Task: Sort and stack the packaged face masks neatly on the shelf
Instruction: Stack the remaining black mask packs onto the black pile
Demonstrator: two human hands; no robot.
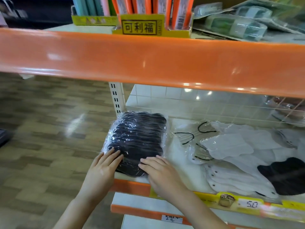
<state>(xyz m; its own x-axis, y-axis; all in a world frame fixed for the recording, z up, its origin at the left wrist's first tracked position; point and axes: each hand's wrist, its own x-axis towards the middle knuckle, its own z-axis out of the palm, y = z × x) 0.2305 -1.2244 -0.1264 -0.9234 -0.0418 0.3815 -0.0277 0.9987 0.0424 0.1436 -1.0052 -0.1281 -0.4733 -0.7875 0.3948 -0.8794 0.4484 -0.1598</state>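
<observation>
Both my hands, left [105, 164] and right [156, 167], press flat, fingers straight, on the black pack's [137, 139] near end at the shelf's [179, 156] left corner; its long axis runs away from my fingertips.

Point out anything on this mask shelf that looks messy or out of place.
The white mask packs right of the black mask pack lie fanned and overlapping at odd angles, not stacked. One dark mask pack sits stray on top of them. The black pack under both hands looks tidy.
</observation>
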